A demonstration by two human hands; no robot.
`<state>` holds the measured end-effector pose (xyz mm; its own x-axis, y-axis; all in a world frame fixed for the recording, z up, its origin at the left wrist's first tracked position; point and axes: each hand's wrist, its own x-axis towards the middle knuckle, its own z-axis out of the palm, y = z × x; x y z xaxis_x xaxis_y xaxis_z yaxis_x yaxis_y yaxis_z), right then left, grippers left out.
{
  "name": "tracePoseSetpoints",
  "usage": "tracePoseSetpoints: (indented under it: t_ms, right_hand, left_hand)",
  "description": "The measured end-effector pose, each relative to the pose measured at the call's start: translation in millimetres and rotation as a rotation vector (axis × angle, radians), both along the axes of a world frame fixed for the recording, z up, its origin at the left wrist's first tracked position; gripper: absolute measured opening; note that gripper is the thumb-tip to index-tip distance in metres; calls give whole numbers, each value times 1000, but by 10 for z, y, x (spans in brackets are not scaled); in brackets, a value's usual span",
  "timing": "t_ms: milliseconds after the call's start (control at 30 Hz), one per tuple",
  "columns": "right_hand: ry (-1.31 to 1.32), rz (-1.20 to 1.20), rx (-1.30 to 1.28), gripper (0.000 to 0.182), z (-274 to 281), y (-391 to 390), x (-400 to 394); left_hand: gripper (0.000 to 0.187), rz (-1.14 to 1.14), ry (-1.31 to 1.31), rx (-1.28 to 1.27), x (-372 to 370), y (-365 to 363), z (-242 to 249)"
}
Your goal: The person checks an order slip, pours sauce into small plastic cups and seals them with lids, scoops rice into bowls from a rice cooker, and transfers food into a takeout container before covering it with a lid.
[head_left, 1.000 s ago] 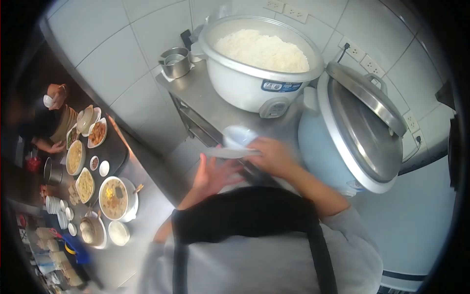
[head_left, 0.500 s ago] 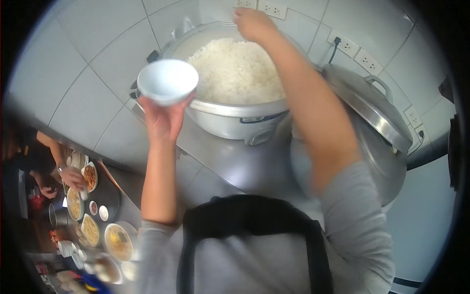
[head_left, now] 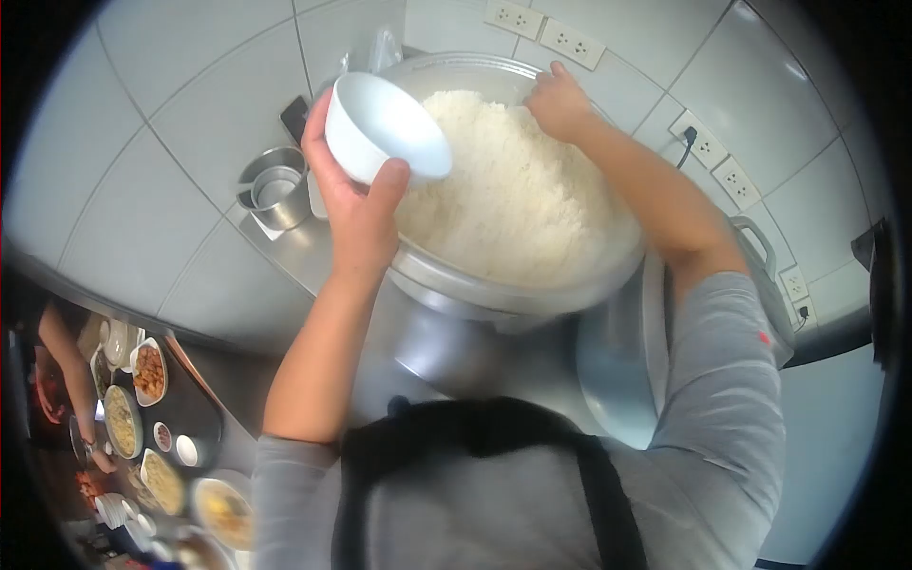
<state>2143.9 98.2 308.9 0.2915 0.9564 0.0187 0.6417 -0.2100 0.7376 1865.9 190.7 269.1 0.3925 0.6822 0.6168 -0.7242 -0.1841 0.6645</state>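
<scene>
A white bowl (head_left: 391,128) is in my left hand (head_left: 366,214), with the thumb on its near side and fingers round its outer wall. It is tilted with its mouth toward the rice, and I see nothing inside. White rice (head_left: 503,190) is heaped in a large metal pot (head_left: 456,275). My right hand (head_left: 562,103) is closed at the pot's far right side, above the rice. Whatever it holds, if anything, is hidden behind the fingers.
A steel container (head_left: 275,185) stands left of the pot. To the right are a large blue-grey vessel (head_left: 617,370) and a lid (head_left: 755,252). Wall sockets (head_left: 570,43) run behind. Lower left, another person's arm (head_left: 66,356) is near food dishes (head_left: 122,423).
My left hand has moved up and right with the bowl, now tipped toward the rice. My right hand has shifted right and down in view. The whole view has turned, showing the steel container.
</scene>
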Motion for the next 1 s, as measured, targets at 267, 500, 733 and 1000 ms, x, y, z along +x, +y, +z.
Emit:
tracePoseSetpoints:
  t_ms: [267, 500, 733, 1000]
  right_hand:
    - [255, 350, 104, 10, -16, -464, -904]
    - [569, 292, 91, 5, 203, -898, -1444]
    - [1005, -44, 97, 11, 160, -930, -1171]
    - [1346, -244, 210, 16, 676, -884, -505]
  left_hand:
    - [82, -46, -26, 32, -39, 13, 16]
    - [83, -39, -19, 41, -41, -17, 16]
    - [81, 50, 39, 68, -33, -18, 45]
    - [74, -401, 575, -227, 60, 70, 312]
